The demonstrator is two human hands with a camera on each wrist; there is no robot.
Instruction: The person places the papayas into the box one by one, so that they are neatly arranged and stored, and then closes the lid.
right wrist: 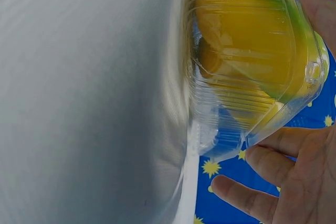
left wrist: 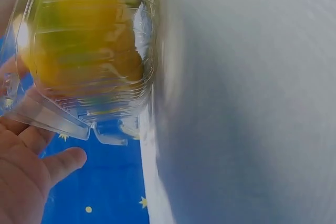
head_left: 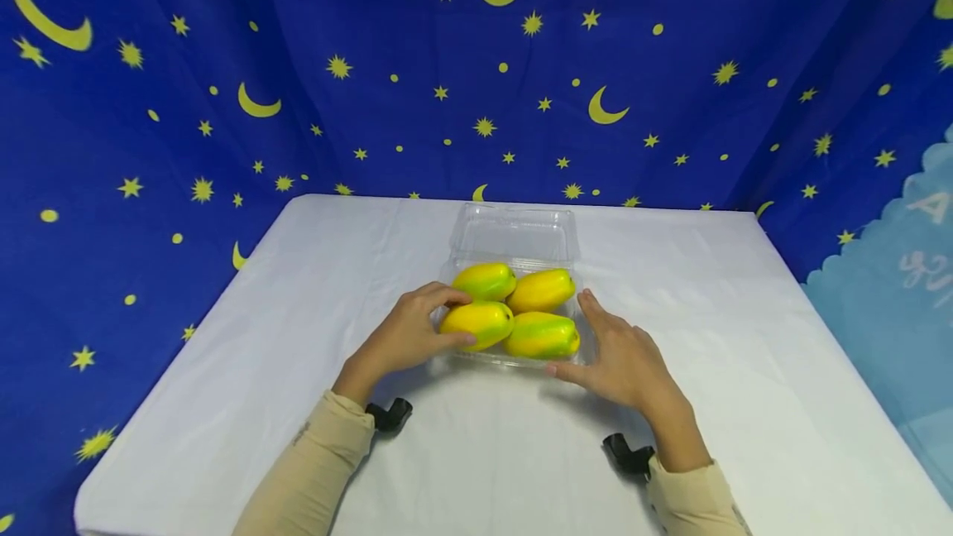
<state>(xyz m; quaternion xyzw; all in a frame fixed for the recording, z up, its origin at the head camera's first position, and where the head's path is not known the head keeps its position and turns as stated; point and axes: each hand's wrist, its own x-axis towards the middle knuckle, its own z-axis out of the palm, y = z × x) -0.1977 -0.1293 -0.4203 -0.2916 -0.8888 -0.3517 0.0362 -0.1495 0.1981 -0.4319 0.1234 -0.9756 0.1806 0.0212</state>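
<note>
A clear plastic clamshell box (head_left: 514, 236) lies with its lid folded back, away from me. Several glossy yellow-green papayas (head_left: 542, 336) fill its base in two rows. My left hand (head_left: 409, 327) holds the front-left papaya (head_left: 476, 324), thumb along its near side and fingers over its far side. At the opposite end, my right hand (head_left: 621, 358) has its thumb by the box's front corner and its fingers spread along the right side. In the right wrist view, those fingers (right wrist: 270, 165) extend beside the ribbed clear wall (right wrist: 236, 95). Yellow fruit (left wrist: 79, 30) shows through the wall in the left wrist view.
A white cloth covers the table (head_left: 491, 453). Behind it hangs a blue curtain (head_left: 417, 31) printed with yellow moons and stars. Black wrist cameras (head_left: 390, 416) project inward from both forearms. A light blue panel with white lettering (head_left: 893, 296) stands at the right.
</note>
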